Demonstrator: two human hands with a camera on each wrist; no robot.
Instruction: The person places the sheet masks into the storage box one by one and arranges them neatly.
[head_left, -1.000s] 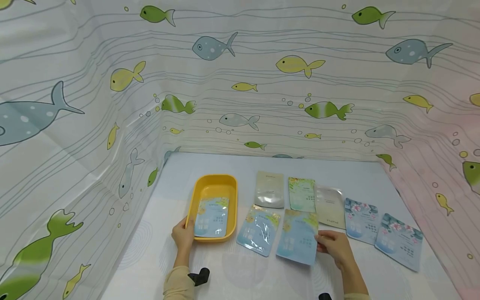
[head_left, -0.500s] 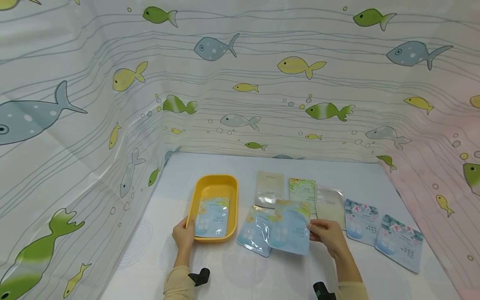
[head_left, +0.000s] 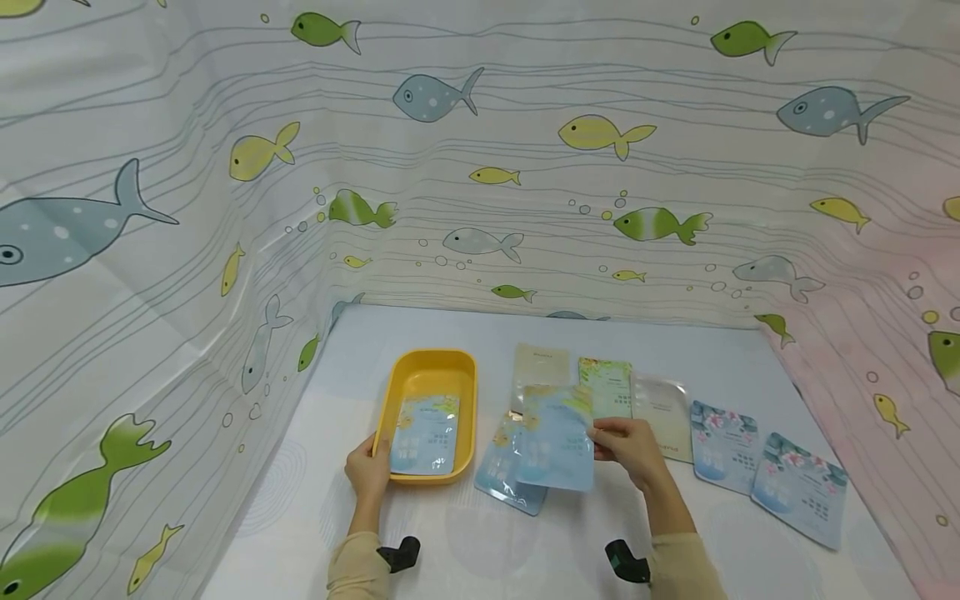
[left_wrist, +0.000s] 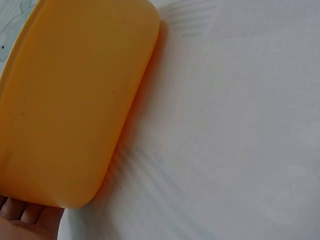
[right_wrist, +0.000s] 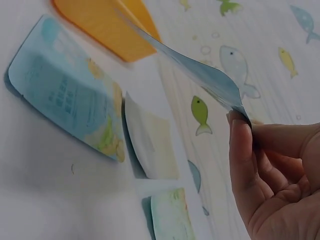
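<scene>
Holding a blue packet (head_left: 555, 437) by its right edge, the right hand (head_left: 630, 450) has it pinched between thumb and fingers, lifted clear of the table (head_left: 480, 558) and hanging above another blue packet (head_left: 501, 475) that lies flat. The wrist view shows the held packet (right_wrist: 200, 72) bowing under its own weight, so I'd say the grip wants to stay firm near the corner and the packet should travel level, high enough to clear the near rim of the tray (head_left: 427, 367). The left hand (head_left: 367, 472) grips the tray's near left corner, fingers curled under the rim, which should keep it from sliding when something lands in it. Inside the tray one blue packet (head_left: 423, 433) already lies flat, taking up the nearer half of the floor; a second would do best laid squarely on top. To the right, more packets sit on the table: a beige one (head_left: 542, 367), a green one (head_left: 606, 385), a pale one (head_left: 662, 417), and two floral ones (head_left: 723, 442) (head_left: 798, 487).
</scene>
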